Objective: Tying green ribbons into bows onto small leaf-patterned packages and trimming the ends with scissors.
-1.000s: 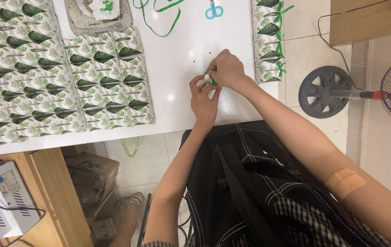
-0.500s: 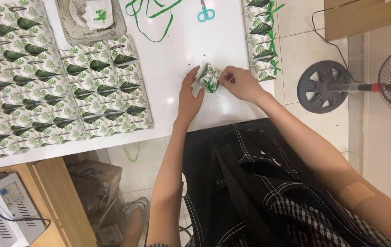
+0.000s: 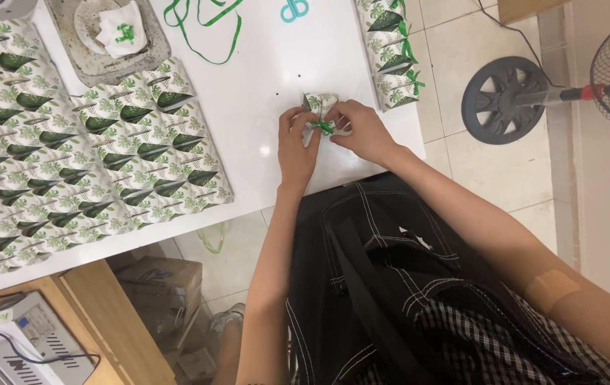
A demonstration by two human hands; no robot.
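Note:
A small leaf-printed paper packet [image 3: 321,104] with a green ribbon [image 3: 324,127] on it rests on the white table [image 3: 262,93]. My left hand [image 3: 296,146] grips the packet from its left side. My right hand [image 3: 363,130] grips it from the right, with its fingers at the ribbon knot. Both hands touch the packet and partly hide it.
Rows of matching leaf-printed packets [image 3: 84,164] cover the table's left side. More tied ones [image 3: 390,50] stand at the right edge. A grey tray [image 3: 105,36], loose green ribbon [image 3: 208,21] and teal scissors [image 3: 294,8] lie at the back. A floor fan [image 3: 533,93] stands right.
The view has shifted and the packet now sits nearer the table's front edge. My hands have closed in on it from both sides, fingers at the ribbon.

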